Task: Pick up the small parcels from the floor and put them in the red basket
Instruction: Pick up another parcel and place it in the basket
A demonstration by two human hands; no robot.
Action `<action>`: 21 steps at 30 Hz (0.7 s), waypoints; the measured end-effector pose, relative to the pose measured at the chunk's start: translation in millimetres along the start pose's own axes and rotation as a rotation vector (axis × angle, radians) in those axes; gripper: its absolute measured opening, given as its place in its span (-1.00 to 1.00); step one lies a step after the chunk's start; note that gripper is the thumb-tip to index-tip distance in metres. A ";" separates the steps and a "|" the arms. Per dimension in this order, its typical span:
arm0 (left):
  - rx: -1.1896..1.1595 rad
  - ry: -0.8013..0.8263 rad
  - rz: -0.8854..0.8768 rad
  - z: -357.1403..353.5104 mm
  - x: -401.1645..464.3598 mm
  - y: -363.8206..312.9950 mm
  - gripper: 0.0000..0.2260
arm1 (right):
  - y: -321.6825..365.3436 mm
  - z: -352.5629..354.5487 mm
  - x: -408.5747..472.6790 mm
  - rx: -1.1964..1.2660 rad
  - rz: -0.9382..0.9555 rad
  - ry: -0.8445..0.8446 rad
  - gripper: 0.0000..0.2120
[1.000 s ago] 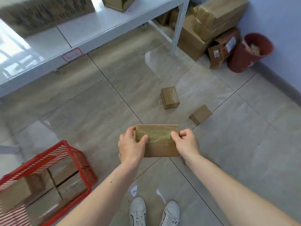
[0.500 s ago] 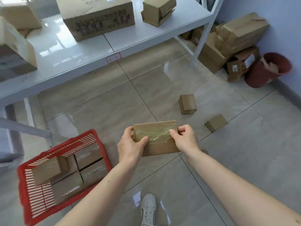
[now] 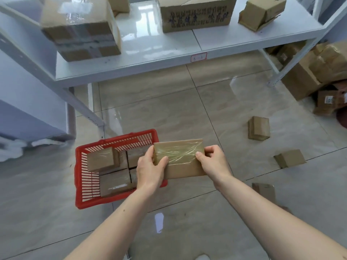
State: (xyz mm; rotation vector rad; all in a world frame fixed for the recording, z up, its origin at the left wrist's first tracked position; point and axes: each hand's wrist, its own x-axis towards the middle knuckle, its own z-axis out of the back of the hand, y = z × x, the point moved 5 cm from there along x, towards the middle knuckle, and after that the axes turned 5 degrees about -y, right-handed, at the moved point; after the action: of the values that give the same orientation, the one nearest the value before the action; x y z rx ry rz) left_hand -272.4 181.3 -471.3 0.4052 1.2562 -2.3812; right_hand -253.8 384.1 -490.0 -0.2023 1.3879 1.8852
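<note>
I hold a flat brown parcel [image 3: 183, 160] with clear tape across its top, my left hand [image 3: 150, 168] on its left edge and my right hand [image 3: 214, 164] on its right edge. It hangs over the right end of the red basket [image 3: 80, 186], which stands on the floor with several brown parcels [image 3: 114, 182] inside. Two small parcels lie on the tiles to the right, one [image 3: 258, 128] farther and one [image 3: 290, 158] nearer. A third parcel [image 3: 263, 191] shows partly behind my right forearm.
A white metal shelf [image 3: 169, 59] with large cardboard boxes [image 3: 195, 14] runs across the back; its legs stand left of the basket and at the right. More cardboard boxes [image 3: 308, 76] are piled at the right wall. The floor is glossy tile.
My view has swung left, so the basket now lies under my hands instead of at the lower left. The parcel stays gripped in both hands and has come over the basket's right end.
</note>
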 end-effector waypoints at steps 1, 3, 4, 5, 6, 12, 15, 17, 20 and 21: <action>0.016 -0.004 -0.002 9.8 8.8 7.0 -0.57 | 3.6 -14.4 -1.9 -0.002 -0.001 0.009 -0.81; 0.041 -0.002 -0.013 30.6 25.9 19.5 -0.58 | 10.2 -44.6 -6.5 -0.001 -0.012 0.029 -0.78; 0.046 -0.001 -0.012 41.9 34.5 25.4 -0.58 | 12.8 -60.1 -8.7 0.004 -0.020 0.036 -0.75; 0.046 -0.002 -0.006 53.7 43.7 31.3 -0.59 | 16.6 -75.8 -11.2 0.006 -0.023 0.040 -0.73; 0.043 -0.002 0.007 64.5 54.4 39.3 -0.60 | 20.3 -91.6 -13.1 0.003 -0.025 0.041 -0.71; -0.012 0.071 0.125 114.1 111.3 83.3 -0.63 | 32.3 -178.6 -13.9 0.007 -0.048 0.030 -0.69; 0.003 0.119 0.130 123.3 135.9 103.1 -0.64 | 25.1 -212.5 -7.2 -0.001 -0.072 0.032 -0.69; 0.022 0.127 0.131 126.6 151.2 114.4 -0.63 | 18.9 -232.6 1.2 -0.018 -0.084 0.039 -0.68; 0.042 0.121 0.141 122.2 174.7 135.6 -0.57 | 7.1 -259.5 20.6 -0.066 -0.074 0.052 -0.66; 0.047 0.123 0.149 118.5 182.0 143.2 -0.56 | 0.9 -267.2 27.8 -0.080 -0.078 0.050 -0.66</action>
State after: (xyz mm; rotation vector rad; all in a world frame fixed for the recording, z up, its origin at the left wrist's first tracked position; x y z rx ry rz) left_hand -368.4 -30.8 -587.5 0.6458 1.1801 -2.2931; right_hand -354.4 165.5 -609.4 -0.3409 1.3195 1.8838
